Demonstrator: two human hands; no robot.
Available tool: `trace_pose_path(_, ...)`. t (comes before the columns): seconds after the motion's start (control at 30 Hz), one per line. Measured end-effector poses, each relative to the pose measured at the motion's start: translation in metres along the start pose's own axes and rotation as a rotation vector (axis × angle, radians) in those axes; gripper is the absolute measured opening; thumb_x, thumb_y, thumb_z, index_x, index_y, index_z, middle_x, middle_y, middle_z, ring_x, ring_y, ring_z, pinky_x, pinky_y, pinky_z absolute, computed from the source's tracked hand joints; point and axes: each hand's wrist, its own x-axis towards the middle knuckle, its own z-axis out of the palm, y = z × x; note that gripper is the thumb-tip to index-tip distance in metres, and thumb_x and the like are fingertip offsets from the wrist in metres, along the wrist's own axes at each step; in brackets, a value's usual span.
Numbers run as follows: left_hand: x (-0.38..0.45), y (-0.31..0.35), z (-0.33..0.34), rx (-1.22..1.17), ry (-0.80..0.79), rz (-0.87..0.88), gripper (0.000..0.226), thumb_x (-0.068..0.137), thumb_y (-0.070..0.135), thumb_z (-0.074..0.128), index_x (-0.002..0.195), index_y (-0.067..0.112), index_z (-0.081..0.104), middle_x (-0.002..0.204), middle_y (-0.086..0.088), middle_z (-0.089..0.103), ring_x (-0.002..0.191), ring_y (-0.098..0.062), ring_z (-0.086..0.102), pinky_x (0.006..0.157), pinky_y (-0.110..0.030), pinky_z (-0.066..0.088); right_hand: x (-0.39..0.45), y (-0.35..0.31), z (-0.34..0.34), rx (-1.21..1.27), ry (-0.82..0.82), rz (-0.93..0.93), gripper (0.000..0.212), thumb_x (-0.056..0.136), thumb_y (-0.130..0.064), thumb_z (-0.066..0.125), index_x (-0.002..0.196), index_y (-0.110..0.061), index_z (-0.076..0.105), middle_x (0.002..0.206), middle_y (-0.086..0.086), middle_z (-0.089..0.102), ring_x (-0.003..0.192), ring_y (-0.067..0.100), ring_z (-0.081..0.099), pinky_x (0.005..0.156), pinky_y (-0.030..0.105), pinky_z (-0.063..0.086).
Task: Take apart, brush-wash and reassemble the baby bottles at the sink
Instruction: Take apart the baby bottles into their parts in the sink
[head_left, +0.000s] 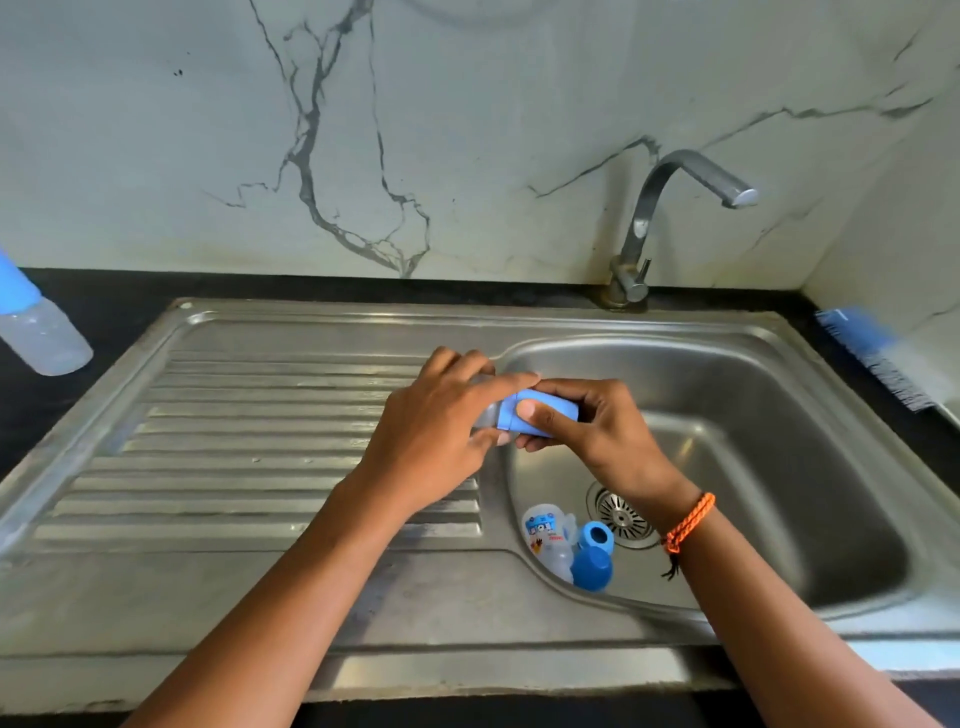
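Left hand (436, 426) clasped round clear bottle (485, 415) body, right hand (587, 426) gripped on its blue cap (545, 413), held over sink (779, 364) basin, apparently for unscrewing; separated parts (571, 545) lie below.

There is a single view, from a wide-angle camera worn on the person's head. It looks forward and steeply down over a steel sink (727, 364), close enough that both forearms reach in from the bottom edge. The marble wall (467, 130) fills the upper part, its lines bending near the corners.
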Motion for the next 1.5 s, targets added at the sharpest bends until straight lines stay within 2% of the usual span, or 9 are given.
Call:
trace_pose_path(0.13, -0.001, -0.011, -0.004, -0.202, -0.025, -0.097, 0.074, 0.089, 0.043, 0.077, 0.146, 0.067, 0.037, 0.111, 0.020, 0.056, 0.103, -0.007, 0.048, 0.069, -0.030, 0.046, 0.001, -0.001, -0.009, -0.213, 0.024, -0.125, 0.041, 0.089, -0.021, 0.084, 0.129, -0.015, 0.074, 0.119, -0.002, 0.077, 0.111, 0.020, 0.073, 0.096, 0.037, 0.059)
trace_pose_path(0.23, -0.004, -0.019, -0.005, -0.165, 0.017, -0.130, 0.066, 0.088, 0.047, 0.076, 0.140, 0.066, 0.042, 0.109, 0.022, 0.054, 0.098, -0.005, 0.047, 0.064, -0.026, 0.042, 0.001, 0.000, -0.018, -0.229, 0.081, -0.219, 0.046, 0.085, -0.017, 0.088, 0.128, -0.014, 0.072, 0.125, -0.002, 0.073, 0.121, 0.021, 0.068, 0.102, 0.036, 0.056)
trace_pose_path(0.33, -0.004, -0.017, -0.004, -0.108, 0.037, -0.118, 0.066, 0.090, 0.050, 0.073, 0.145, 0.063, 0.039, 0.110, 0.022, 0.051, 0.098, -0.006, 0.047, 0.060, -0.026, 0.041, 0.003, 0.000, -0.022, -0.172, 0.140, -0.165, 0.042, 0.086, -0.017, 0.087, 0.125, -0.012, 0.073, 0.122, -0.001, 0.075, 0.117, 0.021, 0.070, 0.099, 0.041, 0.058)
trace_pose_path(0.5, 0.005, -0.012, 0.002, 0.067, 0.075, -0.075, 0.069, 0.090, 0.053, 0.070, 0.151, 0.054, 0.037, 0.113, 0.015, 0.053, 0.101, -0.014, 0.052, 0.055, -0.028, 0.043, 0.011, -0.002, -0.017, -0.469, 0.125, -0.301, 0.028, 0.094, -0.016, 0.078, 0.122, -0.018, 0.075, 0.117, -0.008, 0.076, 0.111, 0.015, 0.072, 0.095, 0.032, 0.056)
trace_pose_path(0.8, 0.002, -0.008, -0.002, 0.216, 0.062, -0.096, 0.068, 0.089, 0.049, 0.071, 0.151, 0.048, 0.043, 0.115, 0.007, 0.056, 0.103, -0.021, 0.054, 0.057, -0.030, 0.037, 0.018, 0.012, -0.013, -0.674, 0.152, -0.278, 0.015, 0.096, -0.044, 0.071, 0.108, -0.033, 0.070, 0.091, -0.011, 0.074, 0.077, 0.013, 0.070, 0.066, 0.043, 0.056)
trace_pose_path(1.07, 0.002, -0.011, 0.001, 0.250, 0.077, -0.156, 0.066, 0.089, 0.052, 0.071, 0.149, 0.049, 0.042, 0.115, 0.006, 0.057, 0.105, -0.022, 0.054, 0.059, -0.032, 0.038, 0.020, 0.020, -0.011, -0.677, 0.205, -0.211, 0.044, 0.094, -0.052, 0.075, 0.129, -0.026, 0.069, 0.119, -0.011, 0.074, 0.104, 0.008, 0.070, 0.088, 0.039, 0.058)
trace_pose_path(1.23, 0.001, -0.010, 0.004, 0.238, 0.081, -0.141, 0.067, 0.091, 0.053, 0.070, 0.151, 0.046, 0.041, 0.116, 0.005, 0.058, 0.104, -0.022, 0.055, 0.059, -0.031, 0.038, 0.016, 0.019, -0.002, -0.394, 0.247, -0.028, 0.048, 0.090, -0.041, 0.083, 0.126, -0.018, 0.062, 0.089, 0.004, 0.074, 0.064, 0.021, 0.073, 0.062, 0.042, 0.064)
trace_pose_path(1.33, 0.002, -0.007, -0.001, 0.206, 0.115, -0.146, 0.066, 0.091, 0.054, 0.069, 0.151, 0.043, 0.043, 0.115, 0.004, 0.060, 0.105, -0.024, 0.058, 0.058, -0.032, 0.039, 0.015, 0.011, 0.004, -0.163, 0.329, 0.008, 0.040, 0.088, -0.032, 0.086, 0.116, -0.012, 0.065, 0.085, 0.012, 0.074, 0.064, 0.029, 0.074, 0.063, 0.049, 0.065)
trace_pose_path(1.5, 0.009, 0.009, -0.002, 0.164, 0.125, -0.158, 0.064, 0.090, 0.058, 0.069, 0.147, 0.039, 0.048, 0.112, 0.001, 0.063, 0.099, -0.027, 0.062, 0.061, -0.033, 0.042, 0.012, 0.001, -0.001, 0.018, 0.523, 0.063, 0.032, 0.083, -0.024, 0.090, 0.109, -0.014, 0.075, 0.093, 0.016, 0.076, 0.062, 0.024, 0.071, 0.066, 0.040, 0.064)
